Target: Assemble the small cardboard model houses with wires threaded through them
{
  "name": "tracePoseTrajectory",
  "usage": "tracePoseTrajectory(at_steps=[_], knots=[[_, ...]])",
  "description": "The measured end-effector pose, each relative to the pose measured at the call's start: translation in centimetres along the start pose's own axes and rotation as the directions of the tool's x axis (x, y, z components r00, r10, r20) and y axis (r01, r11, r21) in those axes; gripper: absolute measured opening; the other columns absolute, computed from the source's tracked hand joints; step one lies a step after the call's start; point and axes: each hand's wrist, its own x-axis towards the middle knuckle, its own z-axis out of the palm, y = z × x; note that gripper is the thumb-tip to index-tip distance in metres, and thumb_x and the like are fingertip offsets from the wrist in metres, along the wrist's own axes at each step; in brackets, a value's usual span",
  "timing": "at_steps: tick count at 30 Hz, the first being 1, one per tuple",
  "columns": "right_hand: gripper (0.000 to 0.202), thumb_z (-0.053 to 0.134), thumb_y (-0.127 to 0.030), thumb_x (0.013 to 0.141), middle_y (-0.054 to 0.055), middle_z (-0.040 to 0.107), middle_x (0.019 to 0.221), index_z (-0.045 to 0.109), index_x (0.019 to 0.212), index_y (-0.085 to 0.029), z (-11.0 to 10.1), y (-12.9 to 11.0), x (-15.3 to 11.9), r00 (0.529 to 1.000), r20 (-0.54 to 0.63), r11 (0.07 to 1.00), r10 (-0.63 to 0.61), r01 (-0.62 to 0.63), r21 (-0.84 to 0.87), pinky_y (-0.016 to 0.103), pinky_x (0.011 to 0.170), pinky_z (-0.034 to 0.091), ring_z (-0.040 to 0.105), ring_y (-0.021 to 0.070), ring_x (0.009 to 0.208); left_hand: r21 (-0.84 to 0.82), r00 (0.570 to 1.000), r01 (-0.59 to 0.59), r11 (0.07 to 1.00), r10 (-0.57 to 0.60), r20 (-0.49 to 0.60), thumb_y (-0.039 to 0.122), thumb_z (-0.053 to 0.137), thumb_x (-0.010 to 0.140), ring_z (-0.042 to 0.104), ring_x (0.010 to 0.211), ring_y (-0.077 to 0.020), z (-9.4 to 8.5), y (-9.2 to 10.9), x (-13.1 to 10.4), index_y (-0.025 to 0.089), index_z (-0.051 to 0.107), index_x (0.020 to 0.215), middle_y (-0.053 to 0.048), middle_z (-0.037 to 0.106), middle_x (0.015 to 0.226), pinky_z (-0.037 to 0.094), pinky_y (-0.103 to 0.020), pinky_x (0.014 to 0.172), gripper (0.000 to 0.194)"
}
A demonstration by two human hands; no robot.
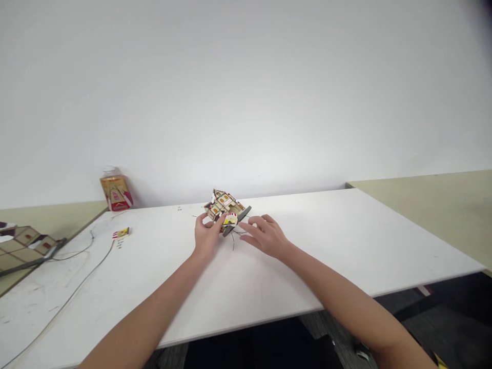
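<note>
A small model house [226, 202] with cream walls, brown trim and little yellow windows is tilted above the white table. My left hand [206, 233] grips its left side, thumb across the front by a red, white and yellow piece [230, 219]. The grey base [243, 213] slants toward my right hand, and thin dark wires [233, 240] hang below it. My right hand [267, 236] is beside the base with its fingers curved and partly apart. Whether its fingertips touch the base or a wire is hard to see.
On the white table [346, 246], a small red-and-yellow piece [121, 233] lies left, near a long thin cable [82, 282]. A carton-like bottle [116, 189] stands by the wall. Another model house [25, 245] sits at the far left edge.
</note>
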Motion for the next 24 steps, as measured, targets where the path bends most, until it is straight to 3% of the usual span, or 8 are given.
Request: tracePoseTrajectory(at_steps=[8,11,15,24], knots=[[0.020,0.053,-0.030,0.093,-0.001,0.066,0.092,0.064,0.110,-0.032,0.5,-0.3,-0.2,0.992,0.113,0.998,0.061,-0.059,-0.026,0.029,0.074,0.035,0.055,0.0063,0.062,0.154,0.988,-0.125,0.980,0.109,0.108,0.050,0.080,0.057,0.065,0.063,-0.0174,-0.2,-0.9,-0.2,0.019,0.048,0.120,0.000,0.063,0.071,0.051,-0.027,0.058,0.076],[0.018,0.052,-0.027,0.093,0.001,0.067,0.095,0.066,0.104,-0.029,0.4,0.0,-0.5,0.986,0.132,0.994,0.104,-0.109,0.033,0.029,0.074,0.036,0.057,0.0068,0.066,0.160,0.989,-0.116,0.980,0.100,0.110,0.050,0.080,0.057,0.065,0.064,-0.0179,-0.1,-1.0,-0.1,0.018,0.048,0.121,0.000,0.062,0.070,0.051,-0.027,0.058,0.078],[0.018,0.051,-0.023,0.092,0.005,0.068,0.094,0.065,0.103,-0.022,0.4,0.8,-0.8,0.961,0.104,0.942,0.254,-0.271,0.197,0.027,0.074,0.041,0.062,0.0109,0.080,0.171,0.989,-0.100,0.980,0.079,0.128,0.051,0.079,0.057,0.066,0.066,-0.0184,-0.1,-1.2,0.2,0.018,0.049,0.121,-0.001,0.063,0.072,0.050,-0.025,0.056,0.078],[0.017,0.055,-0.019,0.088,0.005,0.070,0.096,0.067,0.100,-0.020,0.9,1.4,-1.2,0.918,0.087,0.848,0.386,-0.391,0.357,0.028,0.074,0.046,0.060,0.0084,0.062,0.216,0.986,-0.122,0.969,0.094,0.135,0.052,0.079,0.055,0.063,0.062,-0.0171,-0.1,-1.3,0.1,0.018,0.049,0.121,-0.001,0.062,0.072,0.047,-0.023,0.050,0.080]])
